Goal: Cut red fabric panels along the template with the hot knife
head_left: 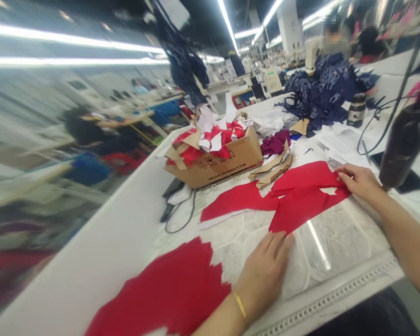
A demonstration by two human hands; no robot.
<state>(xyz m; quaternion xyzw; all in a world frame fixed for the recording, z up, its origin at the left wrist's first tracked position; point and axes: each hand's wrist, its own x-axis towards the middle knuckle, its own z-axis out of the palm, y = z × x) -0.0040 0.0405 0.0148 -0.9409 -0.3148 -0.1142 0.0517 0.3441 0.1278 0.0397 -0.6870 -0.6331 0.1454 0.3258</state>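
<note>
My left hand (264,270) lies flat and open on the white table (108,261), its fingertips at the near edge of a red fabric piece (301,196). My right hand (359,181) rests on the far right edge of that same red piece, fingers curled and pressing it down. Another red fabric piece (171,294) lies nearer me to the left of my left wrist, which wears a yellow band. A narrower red strip (236,200) stretches left from the main piece.
A cardboard box (220,161) of red and white scraps stands behind the fabric. Brown paper patterns (273,169) and purple cloth (276,142) lie beside it. A dark blue fabric heap (322,91), black cables (178,214) and a dark hanging object (404,142) are nearby. Other people work behind.
</note>
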